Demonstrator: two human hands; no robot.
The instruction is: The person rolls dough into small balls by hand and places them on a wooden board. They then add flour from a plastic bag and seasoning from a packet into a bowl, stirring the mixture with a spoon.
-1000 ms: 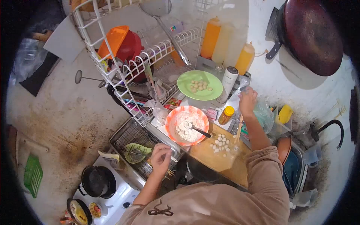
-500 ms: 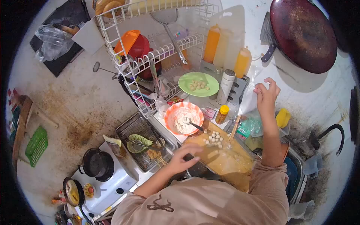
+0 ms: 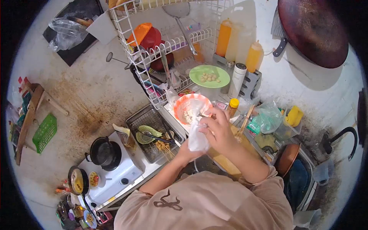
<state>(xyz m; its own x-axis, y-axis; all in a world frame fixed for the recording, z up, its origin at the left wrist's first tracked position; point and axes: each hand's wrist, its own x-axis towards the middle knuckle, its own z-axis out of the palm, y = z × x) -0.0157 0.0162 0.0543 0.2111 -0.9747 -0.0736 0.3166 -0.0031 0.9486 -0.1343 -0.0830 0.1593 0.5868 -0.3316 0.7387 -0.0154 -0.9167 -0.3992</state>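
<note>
Bag (image 3: 198,138) between left grip (image 3: 186,153) and right grip (image 3: 219,129)

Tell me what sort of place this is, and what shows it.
Most likely a small kitchen, though whether a home's or a food seller's I can't tell: a black pot sits on a white stove, with a white wire rack and a black tap.

A white wire rack (image 3: 205,35) stands against the wall (image 3: 73,90), bearing an orange container (image 3: 140,34) and a red container (image 3: 154,39). A large dark pan (image 3: 314,32) hangs at upper right, partly covering a knife (image 3: 280,47). Brown stains mark the wall near the white stove (image 3: 117,175), which carries a black pot (image 3: 105,152). A green basket (image 3: 45,133) hangs at left. A black tap (image 3: 339,139) curves beside the sink (image 3: 309,177).
</note>
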